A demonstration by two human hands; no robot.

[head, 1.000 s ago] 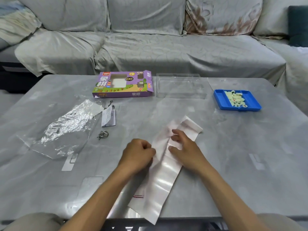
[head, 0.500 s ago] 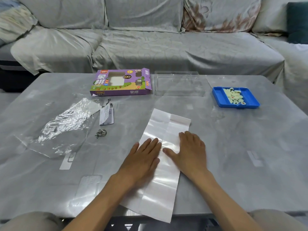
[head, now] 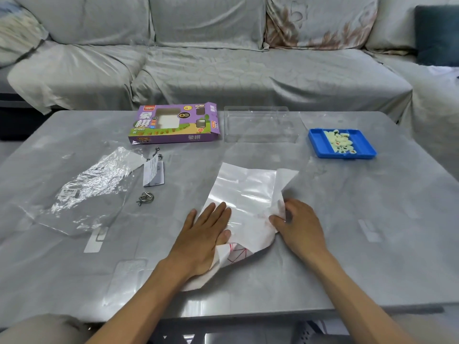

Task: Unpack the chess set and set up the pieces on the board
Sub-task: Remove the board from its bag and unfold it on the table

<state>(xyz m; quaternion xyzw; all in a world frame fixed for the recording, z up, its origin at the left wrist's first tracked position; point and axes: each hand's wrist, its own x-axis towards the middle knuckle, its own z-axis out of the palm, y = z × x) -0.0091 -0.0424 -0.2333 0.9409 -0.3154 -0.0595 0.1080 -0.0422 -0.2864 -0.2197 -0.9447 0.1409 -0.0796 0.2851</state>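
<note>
On table point(head: 372, 219) | left hand point(head: 203, 234) flattens board sheet point(head: 243, 194) (half-folded) | right hand point(head: 301, 225) pinches edge

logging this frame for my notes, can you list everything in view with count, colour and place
paper board: 1, white with red lines, table centre, partly unfolded
box: 1, purple, far side of table, left of centre
clear lid: 1, transparent, right of the box
tray: 1, blue, far right
pieces: a pile, cream, inside the tray
plastic bag: 1, clear, left
card: 1, white, beside the bag
metal ring: 1, silver, below the card
table: 1, grey
sofa: 1, grey cover, behind the table
left hand: flat on the board
right hand: grip on the board's right edge
</note>
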